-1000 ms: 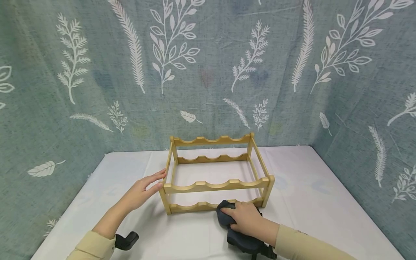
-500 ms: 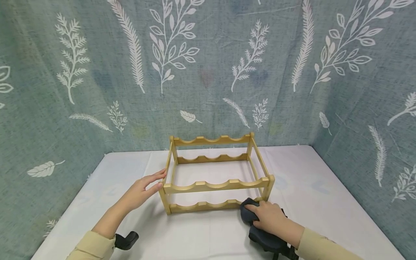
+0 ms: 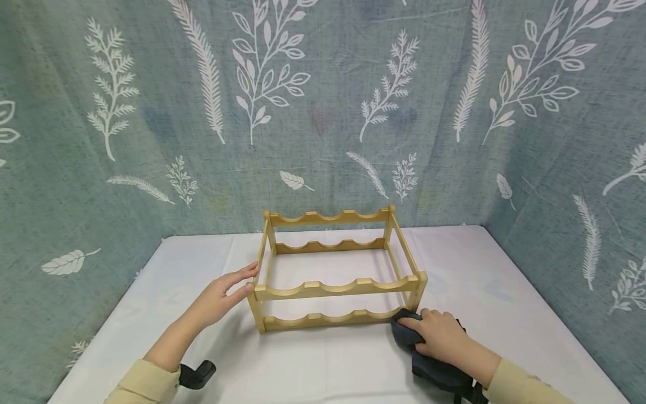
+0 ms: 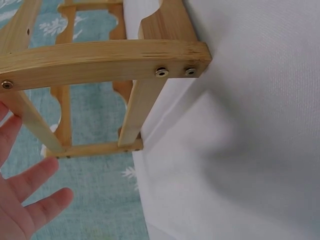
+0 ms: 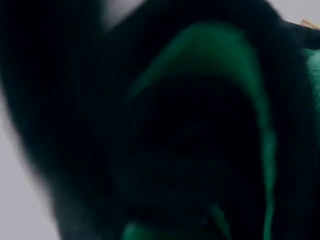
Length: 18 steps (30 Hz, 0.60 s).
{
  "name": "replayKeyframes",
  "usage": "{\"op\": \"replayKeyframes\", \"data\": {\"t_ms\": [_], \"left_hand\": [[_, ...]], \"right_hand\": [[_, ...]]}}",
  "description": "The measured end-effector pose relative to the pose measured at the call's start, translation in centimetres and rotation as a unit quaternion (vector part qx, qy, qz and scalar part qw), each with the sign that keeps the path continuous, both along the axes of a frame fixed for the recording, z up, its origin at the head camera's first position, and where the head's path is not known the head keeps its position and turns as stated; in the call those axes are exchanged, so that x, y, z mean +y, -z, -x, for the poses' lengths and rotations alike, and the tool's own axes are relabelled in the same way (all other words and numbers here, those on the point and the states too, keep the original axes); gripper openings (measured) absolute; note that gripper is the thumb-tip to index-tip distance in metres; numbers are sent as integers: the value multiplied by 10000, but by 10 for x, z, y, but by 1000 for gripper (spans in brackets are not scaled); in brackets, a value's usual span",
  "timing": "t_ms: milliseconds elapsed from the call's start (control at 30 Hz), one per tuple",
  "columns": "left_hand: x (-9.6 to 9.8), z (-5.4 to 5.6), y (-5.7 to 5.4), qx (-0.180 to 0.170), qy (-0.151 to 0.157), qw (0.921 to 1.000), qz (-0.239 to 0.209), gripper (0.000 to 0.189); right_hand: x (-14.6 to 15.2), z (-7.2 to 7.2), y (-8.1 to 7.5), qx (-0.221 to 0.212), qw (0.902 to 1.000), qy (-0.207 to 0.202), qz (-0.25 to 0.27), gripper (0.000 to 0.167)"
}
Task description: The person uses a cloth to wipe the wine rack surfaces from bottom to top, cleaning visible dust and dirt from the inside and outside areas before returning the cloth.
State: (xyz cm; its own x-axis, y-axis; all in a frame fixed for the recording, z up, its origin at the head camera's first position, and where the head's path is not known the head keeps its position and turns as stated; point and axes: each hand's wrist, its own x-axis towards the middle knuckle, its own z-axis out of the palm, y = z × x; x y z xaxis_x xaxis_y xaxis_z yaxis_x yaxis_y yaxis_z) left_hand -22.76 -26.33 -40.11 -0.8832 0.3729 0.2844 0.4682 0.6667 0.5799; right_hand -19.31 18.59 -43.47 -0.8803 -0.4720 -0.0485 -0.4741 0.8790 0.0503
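A light wooden rack [image 3: 333, 289] with scalloped rails stands on the white table. My left hand [image 3: 217, 300] rests at the rack's left side, fingers fairly straight near the front corner post. In the left wrist view, the fingers [image 4: 37, 180] are spread beside the rack's end frame. My right hand [image 3: 444, 336] grips a dark navy, bunched cloth item [image 3: 407, 331], thumb over its top, just in front of the rack's right front leg. More dark material [image 3: 441, 373] hangs below the hand. In the right wrist view the dark cloth [image 5: 175, 150] fills nearly everything, with green showing between its folds.
A grey-green curtain [image 3: 323, 112] with white leaf prints surrounds the back and sides of the white table [image 3: 323, 365]. A black piece [image 3: 197, 374] sits at my left wrist.
My right hand has slid to the right along the rack's front with the dark cloth, from the middle of the lower rail to the right leg. The left hand and rack have stayed put.
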Motion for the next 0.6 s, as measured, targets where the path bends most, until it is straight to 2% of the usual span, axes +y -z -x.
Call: {"op": "replayKeyframes", "data": {"t_ms": [100,300,433,500,600], "left_hand": [[0,0,1,31,-15,10000,17,40],[-1,0,1,7,-44,10000,-45,40],[-1,0,0,-26,-22,10000,-69,41],[-1,0,0,-48,0,10000,-65,41],[-1,0,1,-59,8,10000,-50,41]], "right_hand": [[5,-1,-13,358,9992,-168,-30,52],[16,-6,-57,1049,9923,-654,99,55],[24,-6,-82,963,9895,-1078,4,54],[30,-5,-92,966,9886,-1155,57,54],[37,-2,-101,1194,9861,-1139,189,54]]}}
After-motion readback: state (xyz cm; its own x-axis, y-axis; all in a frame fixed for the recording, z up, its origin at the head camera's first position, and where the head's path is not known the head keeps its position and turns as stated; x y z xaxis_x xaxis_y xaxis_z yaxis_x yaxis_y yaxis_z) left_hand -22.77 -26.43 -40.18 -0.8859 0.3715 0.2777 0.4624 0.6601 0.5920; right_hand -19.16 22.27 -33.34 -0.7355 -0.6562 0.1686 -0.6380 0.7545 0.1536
